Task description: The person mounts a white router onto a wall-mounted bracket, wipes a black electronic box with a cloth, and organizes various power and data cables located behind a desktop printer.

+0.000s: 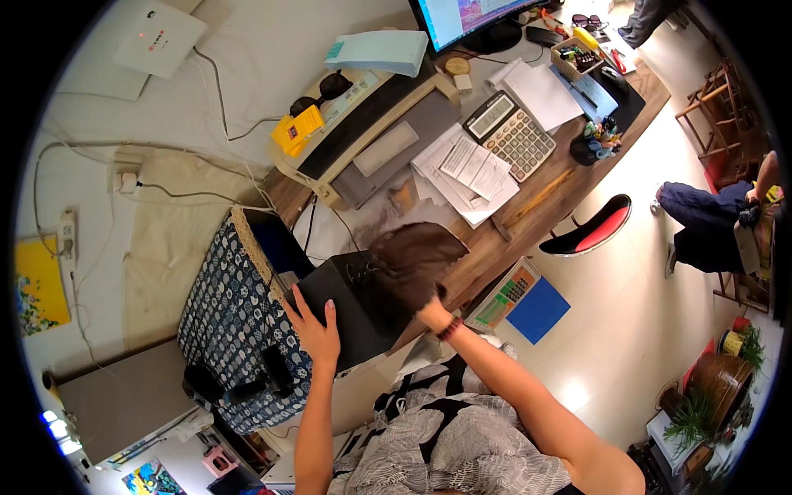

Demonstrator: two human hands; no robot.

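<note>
Brown cloth (419, 262), grasped by the right hand (432, 314) on an outstretched arm, spreads just beyond that hand, right of the left hand (318, 338), which lies splayed on the black box (353, 320), gripping nothing.

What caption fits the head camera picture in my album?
Left hand on a black box, right hand gripping a brown cloth, by a wooden desk with a calculator.

The room is bright. A white shine sits on the floor (573, 394) at the right. Lights (58, 431) glow at the near left. The brown cloth (417, 260) looks a bit smeary. Corners are black; edges bend.
</note>
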